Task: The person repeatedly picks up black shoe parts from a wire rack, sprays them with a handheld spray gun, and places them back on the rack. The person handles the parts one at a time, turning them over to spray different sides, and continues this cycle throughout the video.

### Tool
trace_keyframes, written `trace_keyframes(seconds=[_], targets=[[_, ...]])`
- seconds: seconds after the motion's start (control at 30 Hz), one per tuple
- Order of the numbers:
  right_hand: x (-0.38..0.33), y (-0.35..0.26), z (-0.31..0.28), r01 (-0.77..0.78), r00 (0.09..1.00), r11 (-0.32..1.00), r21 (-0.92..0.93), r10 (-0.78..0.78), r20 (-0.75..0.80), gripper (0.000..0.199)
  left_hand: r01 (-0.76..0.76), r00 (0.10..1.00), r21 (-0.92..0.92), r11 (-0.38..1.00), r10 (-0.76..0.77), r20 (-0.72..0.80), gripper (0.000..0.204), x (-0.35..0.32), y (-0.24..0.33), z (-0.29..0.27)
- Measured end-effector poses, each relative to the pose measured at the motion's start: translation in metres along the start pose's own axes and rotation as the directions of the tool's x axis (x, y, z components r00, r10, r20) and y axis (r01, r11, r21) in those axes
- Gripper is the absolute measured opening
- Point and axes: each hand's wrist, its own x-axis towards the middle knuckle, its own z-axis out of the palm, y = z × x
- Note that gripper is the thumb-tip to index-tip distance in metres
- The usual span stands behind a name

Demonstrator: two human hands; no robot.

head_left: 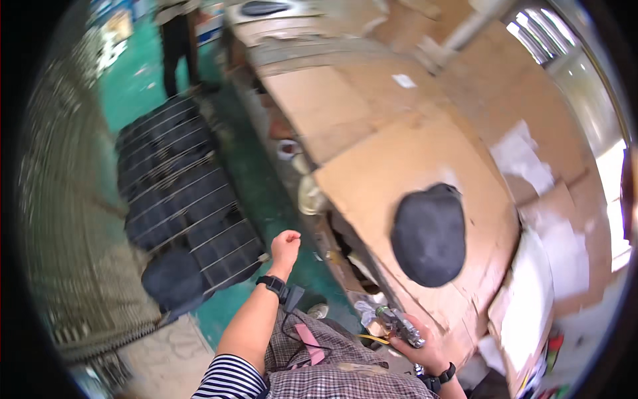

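My right hand (428, 349) is wrapped round a silver metal spray gun (402, 327) with a green part at its far end, and a yellow hose (373, 339) shows beside it. My left hand (286, 250) hovers left of the table with its fingers curled in and nothing visible in them. On the cardboard-covered table (372, 166) lies a dark, rounded cap-like piece (428, 236), ahead of my right hand and touched by neither hand. A similar dark piece (171, 279) rests at the near end of the wire rack on the left.
The low wire rack (189, 173) holds several dark pieces in rows. A ribbed, greyish surface (66, 199) rises at far left. Another person (178, 46) stands beyond the rack on the green floor (136, 86). Cardboard and torn white paper (522, 159) line the table's right side.
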Motion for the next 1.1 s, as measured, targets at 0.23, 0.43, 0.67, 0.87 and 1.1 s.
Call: trace_keyframes(seconds=[0.23, 0.43, 0.67, 0.87, 1.1], targets=[[-0.095, 0.089, -0.040, 0.015, 0.905, 0.961, 0.276, 0.104, -0.411, 0.051, -0.357, 0.889, 0.268, 0.895, 0.237, 0.392, 0.016, -0.010, 0.082, 0.215], [-0.134, 0.124, -0.056, 0.017, 0.821, 0.899, 0.437, 0.237, -0.519, 0.051, -0.237, 0.911, 0.295, 0.926, 0.106, 0.399, 0.030, 0.022, 0.039, 0.297], [-0.138, 0.145, -0.077, 0.131, 0.754, 0.951, 0.280, 0.088, -0.651, 0.052, -0.457, 0.877, 0.524, 0.719, 0.267, 0.399, 0.017, 0.020, 0.056, 0.304], [-0.130, 0.167, -0.079, 0.131, 0.742, 0.932, 0.339, 0.135, -0.657, 0.052, 0.147, 0.880, 0.490, 0.859, -0.339, 0.331, 0.009, 0.006, 0.095, 0.322], [-0.138, 0.168, -0.078, 0.125, 0.724, 0.899, 0.421, 0.208, -0.658, 0.050, 0.077, 0.969, 0.386, 0.919, -0.159, 0.187, 0.016, 0.017, 0.057, 0.336]])
